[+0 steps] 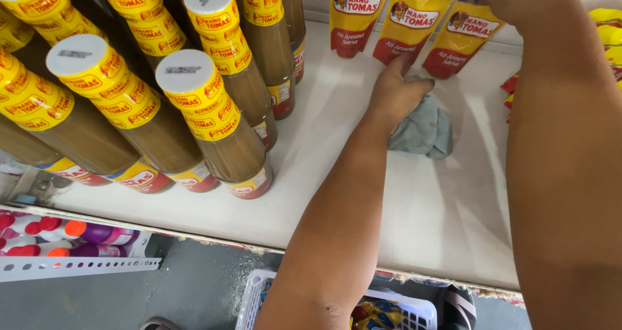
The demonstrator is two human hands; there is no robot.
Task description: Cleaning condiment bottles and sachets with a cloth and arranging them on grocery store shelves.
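1. The left hand [396, 91], just right of the frame's centre, lies palm down with fingers pressed together on a grey-blue cloth [424, 132] bunched on the white shelf [337, 174].
2. The cloth looks soft, light and limp; it should crumple under pressure and is best held by a gathered fold.
3. The right hand [518, 3], at the upper right, rests on the top of a yellow sauce pouch [461, 35]; whether its fingers pinch it cannot be told.
4. Both forearms reach up from the bottom edge.
5. Capped brown sauce bottles [220, 119] crowd the upper left; a white basket [259, 297] sits below.
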